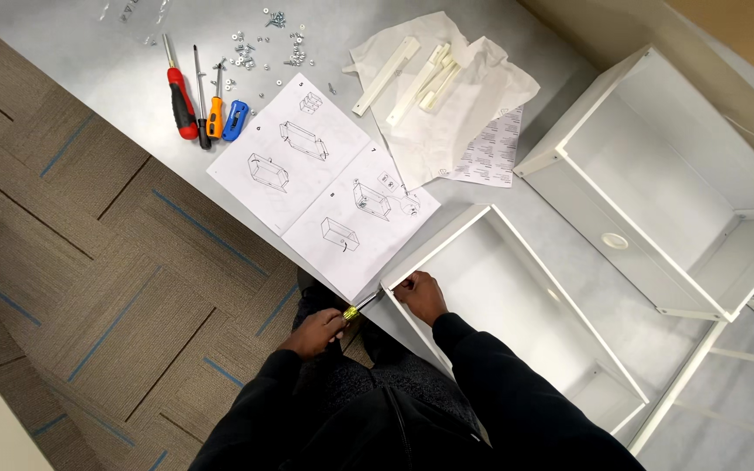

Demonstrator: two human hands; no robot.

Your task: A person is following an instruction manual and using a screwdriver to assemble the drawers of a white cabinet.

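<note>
My left hand (316, 331) grips a yellow-handled screwdriver (355, 310) whose shaft points at the near corner of a white open drawer box (517, 288). At that same corner my right hand (421, 295) rests on the box's rim and grips it. An open instruction booklet (325, 179) with line drawings lies just beyond the corner. Both my arms are in dark sleeves.
Several screwdrivers (198, 105) and loose screws (263, 52) lie at the table's far left. Crumpled white paper with white plastic rails (434, 83) sits behind the booklet. A larger white cabinet frame (656, 166) stands to the right. Patterned carpet (89, 262) covers the floor on the left.
</note>
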